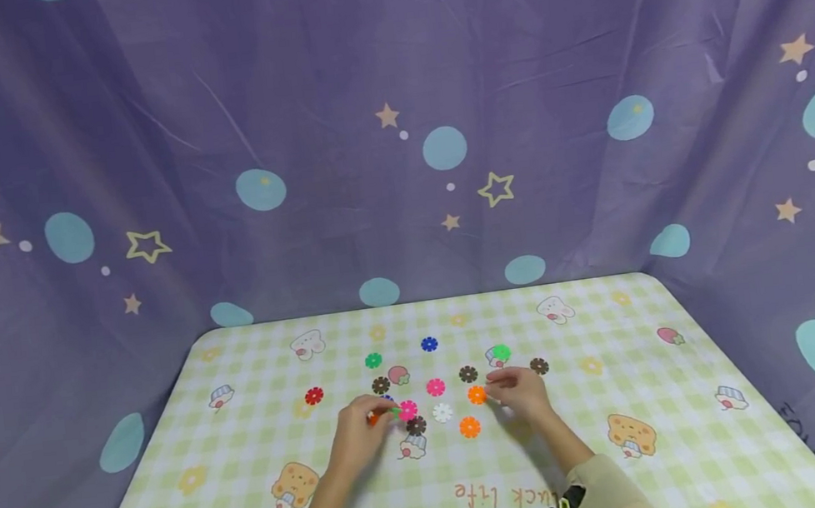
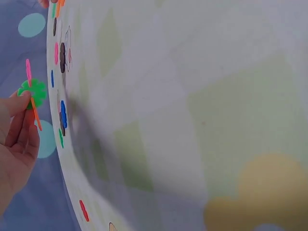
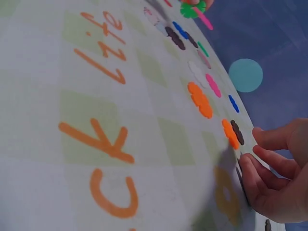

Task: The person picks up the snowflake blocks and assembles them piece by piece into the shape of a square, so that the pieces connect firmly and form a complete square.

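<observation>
My left hand (image 1: 360, 434) pinches a green snowflake disc (image 2: 39, 91) between thumb and fingers, raised off the table. Slotted into that green disc are a pink disc (image 2: 28, 70) and an orange disc (image 2: 36, 115), both edge-on in the left wrist view. On the right, my right hand (image 1: 521, 392) hovers low over the cloth, its fingers loosely bent and holding nothing. Its fingertips are right beside an orange disc (image 1: 476, 395) lying flat, with a dark brown disc (image 1: 469, 373) just behind that one.
Loose discs lie around the hands: white (image 1: 442, 413), pink (image 1: 435, 387), another orange (image 1: 470, 427), blue (image 1: 429, 344), red (image 1: 314, 396), light green (image 1: 502, 353) and several brown ones. A checked cloth (image 1: 236, 475) covers the table. Behind it hangs a purple curtain (image 1: 345, 236).
</observation>
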A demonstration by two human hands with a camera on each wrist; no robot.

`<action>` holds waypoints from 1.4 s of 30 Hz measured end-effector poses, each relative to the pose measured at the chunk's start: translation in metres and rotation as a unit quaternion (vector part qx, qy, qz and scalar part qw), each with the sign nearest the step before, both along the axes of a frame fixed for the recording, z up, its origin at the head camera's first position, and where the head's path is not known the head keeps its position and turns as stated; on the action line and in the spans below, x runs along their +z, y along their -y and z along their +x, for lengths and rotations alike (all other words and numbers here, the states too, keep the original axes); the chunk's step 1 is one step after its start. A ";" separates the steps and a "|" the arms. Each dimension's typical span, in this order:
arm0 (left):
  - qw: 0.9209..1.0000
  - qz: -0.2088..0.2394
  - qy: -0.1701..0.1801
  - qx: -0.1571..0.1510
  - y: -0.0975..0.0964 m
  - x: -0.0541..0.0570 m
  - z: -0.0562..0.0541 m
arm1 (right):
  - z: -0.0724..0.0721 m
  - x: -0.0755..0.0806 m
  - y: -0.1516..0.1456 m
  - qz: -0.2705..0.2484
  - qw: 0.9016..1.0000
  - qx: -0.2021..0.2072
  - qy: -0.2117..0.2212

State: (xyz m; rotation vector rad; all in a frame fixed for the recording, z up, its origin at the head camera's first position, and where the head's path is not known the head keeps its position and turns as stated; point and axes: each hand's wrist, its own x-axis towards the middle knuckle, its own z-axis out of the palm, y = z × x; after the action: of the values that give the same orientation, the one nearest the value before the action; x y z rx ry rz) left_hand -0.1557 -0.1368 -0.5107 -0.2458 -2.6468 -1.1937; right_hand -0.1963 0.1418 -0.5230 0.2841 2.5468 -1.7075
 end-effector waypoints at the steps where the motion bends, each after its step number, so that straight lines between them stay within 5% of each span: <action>1: 1.000 0.003 0.002 0.000 0.001 0.000 0.000 | 0.000 -0.001 0.001 0.017 1.000 0.007 -0.008; 8: 1.000 0.012 0.003 0.002 0.002 0.004 0.000 | 0.000 -0.004 0.011 0.139 0.988 0.045 -0.043; 16: 1.000 0.011 0.012 0.000 0.002 0.005 0.000 | 0.005 -0.004 0.018 0.209 0.973 0.054 -0.078; 33: 0.999 0.021 0.037 -0.007 -0.003 0.007 0.001 | 0.010 -0.008 0.021 0.108 0.989 0.042 -0.094; 42: 0.998 0.009 0.034 -0.049 -0.004 0.006 0.001 | 0.013 -0.011 0.027 0.023 0.993 0.062 -0.095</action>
State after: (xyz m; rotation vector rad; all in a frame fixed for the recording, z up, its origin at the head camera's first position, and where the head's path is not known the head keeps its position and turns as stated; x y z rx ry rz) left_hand -0.1552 -0.1327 -0.5045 -0.3405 -2.7094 -1.2786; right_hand -0.1838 0.1148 -0.5342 -0.0367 2.6726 -1.7093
